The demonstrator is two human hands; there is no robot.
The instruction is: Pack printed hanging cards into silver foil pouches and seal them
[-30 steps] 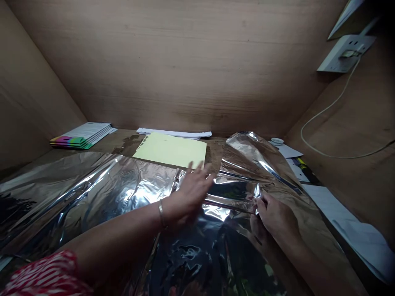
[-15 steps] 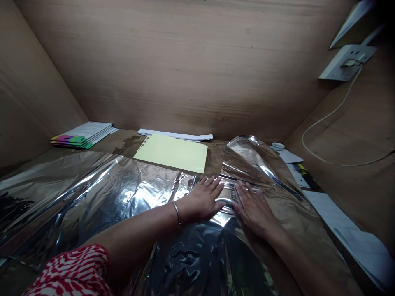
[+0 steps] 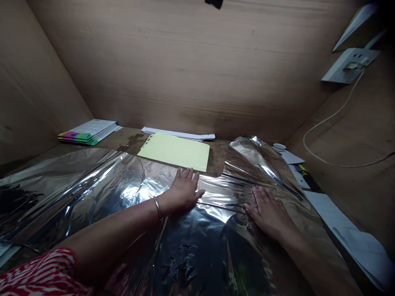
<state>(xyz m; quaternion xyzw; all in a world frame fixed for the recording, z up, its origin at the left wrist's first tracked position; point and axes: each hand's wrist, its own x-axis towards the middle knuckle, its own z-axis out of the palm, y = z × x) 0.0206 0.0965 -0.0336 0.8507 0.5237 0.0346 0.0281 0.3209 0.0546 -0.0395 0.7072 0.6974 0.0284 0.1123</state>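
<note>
Both hands have slid apart since a moment ago, leaving a bright stretch of the crinkled silver foil sheet (image 3: 216, 193) between them. At the far left, the sheet spreads toward the plywood side wall (image 3: 37, 82), and a red-and-white striped sleeve (image 3: 37, 277) comes in at the bottom corner. Beyond the foil, a stack of booklets (image 3: 89, 132) with rainbow-coloured edges sits well out of the way. The left hand (image 3: 183, 191) lies wide open, palm down with fingers spread, holding nothing, and a thin bangle (image 3: 157, 207) circles the wrist. It seems placed to pin the springy foil so that it can't lift. Just beyond its fingertips lie a pale yellow sheet (image 3: 174, 152) and some white papers (image 3: 179, 134). The right hand (image 3: 267, 213) is open too, its fingers narrower and closer together, and it presses flat on the foil, holding nothing (that shine makes every crease look deeper). Further right, loose white paper (image 3: 348, 222) lies clear of the foil, below a wall socket (image 3: 348, 65) with its white cable (image 3: 333, 119) looping down the wall.
</note>
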